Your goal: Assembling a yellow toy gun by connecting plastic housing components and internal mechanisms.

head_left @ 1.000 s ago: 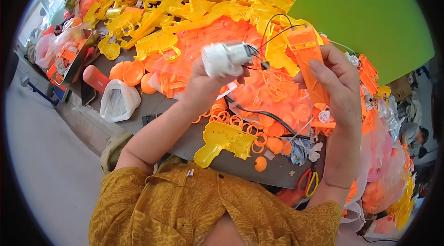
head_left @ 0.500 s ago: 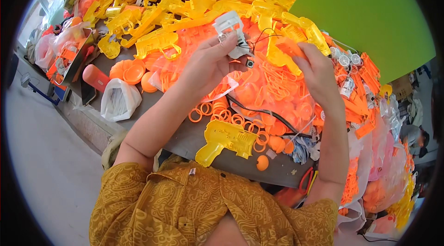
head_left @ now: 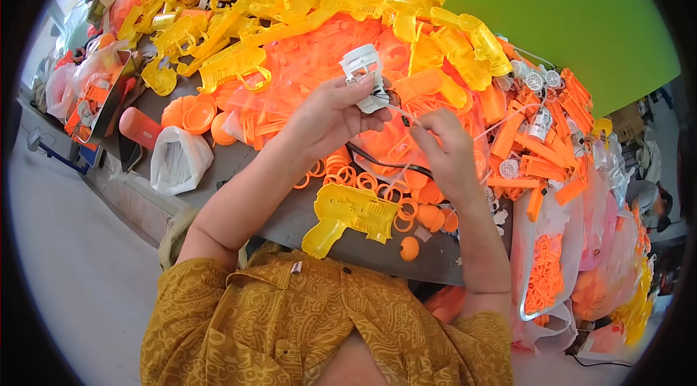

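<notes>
My left hand [head_left: 337, 114] grips a white plastic housing [head_left: 363, 67] with a frame-like upper end and thin dark wires at its lower side. Close by on the right, my right hand [head_left: 444, 150] has its fingers pinched on a thin pale wire [head_left: 398, 110] that runs toward the housing. A small dark piece hangs by the wire between the hands. Below them, a yellow translucent half shell [head_left: 348, 215], shaped like a toy gun, lies at the table's near edge. Orange rings [head_left: 367, 181] are scattered just beyond it.
Yellow shells [head_left: 290, 1] are heaped across the back, with bagged orange parts [head_left: 312, 52] before them. A green panel [head_left: 573, 23] rises at the right, above orange pieces and white round parts [head_left: 534, 81]. At left stand a white bag [head_left: 180, 161] and a red-orange cylinder [head_left: 139, 127].
My right hand has come left and down from over the orange parts, its fingers now pinched near the housing. My left hand has lowered the housing slightly.
</notes>
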Available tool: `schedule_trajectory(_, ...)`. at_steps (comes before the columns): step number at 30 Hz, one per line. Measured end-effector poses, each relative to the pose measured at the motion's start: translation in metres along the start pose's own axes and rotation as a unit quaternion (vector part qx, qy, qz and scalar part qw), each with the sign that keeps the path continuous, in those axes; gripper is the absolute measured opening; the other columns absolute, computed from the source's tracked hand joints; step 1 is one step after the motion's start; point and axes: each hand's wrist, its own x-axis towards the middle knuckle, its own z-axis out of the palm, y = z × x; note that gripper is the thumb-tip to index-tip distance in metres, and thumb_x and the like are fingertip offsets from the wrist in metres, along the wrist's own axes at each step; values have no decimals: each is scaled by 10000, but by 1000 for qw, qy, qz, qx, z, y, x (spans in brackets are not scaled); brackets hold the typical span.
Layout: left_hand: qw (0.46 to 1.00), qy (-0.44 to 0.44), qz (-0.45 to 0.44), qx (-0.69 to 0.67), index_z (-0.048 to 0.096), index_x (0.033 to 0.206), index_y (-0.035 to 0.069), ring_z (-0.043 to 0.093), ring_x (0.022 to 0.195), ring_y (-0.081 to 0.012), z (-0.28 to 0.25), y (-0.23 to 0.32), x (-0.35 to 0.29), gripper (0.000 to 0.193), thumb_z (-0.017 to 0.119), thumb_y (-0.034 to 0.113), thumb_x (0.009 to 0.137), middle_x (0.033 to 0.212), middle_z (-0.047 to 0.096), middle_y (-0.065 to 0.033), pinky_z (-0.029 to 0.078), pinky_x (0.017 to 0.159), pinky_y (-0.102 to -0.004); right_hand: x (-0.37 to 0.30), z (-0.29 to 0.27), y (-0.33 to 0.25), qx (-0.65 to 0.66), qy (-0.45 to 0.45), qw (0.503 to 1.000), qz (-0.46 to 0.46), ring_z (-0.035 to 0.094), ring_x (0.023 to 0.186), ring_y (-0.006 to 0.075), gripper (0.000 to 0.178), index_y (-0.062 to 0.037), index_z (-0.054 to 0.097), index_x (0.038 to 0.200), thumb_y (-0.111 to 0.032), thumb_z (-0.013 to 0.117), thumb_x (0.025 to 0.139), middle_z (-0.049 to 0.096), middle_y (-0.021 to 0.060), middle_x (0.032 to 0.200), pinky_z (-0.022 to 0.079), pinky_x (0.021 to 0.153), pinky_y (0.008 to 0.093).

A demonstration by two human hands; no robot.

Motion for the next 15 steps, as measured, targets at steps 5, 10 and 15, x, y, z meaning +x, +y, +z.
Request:
schedule_trajectory(5,999,47,4,19,496,985,-7,599,718,-193,3,-4,-6,250,482,213,867,881,579,-121,501,621,-303,-20,-6,-51,274,-64,945,170,542,622,121,121,6,522,915,-84,470,851,549,55,678,444,587,228)
schedule_trajectory(10,997,-18,-45,-56,494,1006,-6,563,639,-134,4,-1,-11,277,496,226,853,855,574,-107,464,537,-252,-47,25,-66,334,-206,900,189,565,649,117,178,20,499,998,-87,447,865,561,61,717,470,569,242)
schedule_trajectory(15,990,-35,-109,-80,504,1000,0,486,527,-76,8,4,-17,274,505,225,844,798,570,-77,380,425,-192,-58,32,-34,587,-66,765,256,582,664,174,381,21,474,1036,-325,430,883,559,118,859,488,542,280)
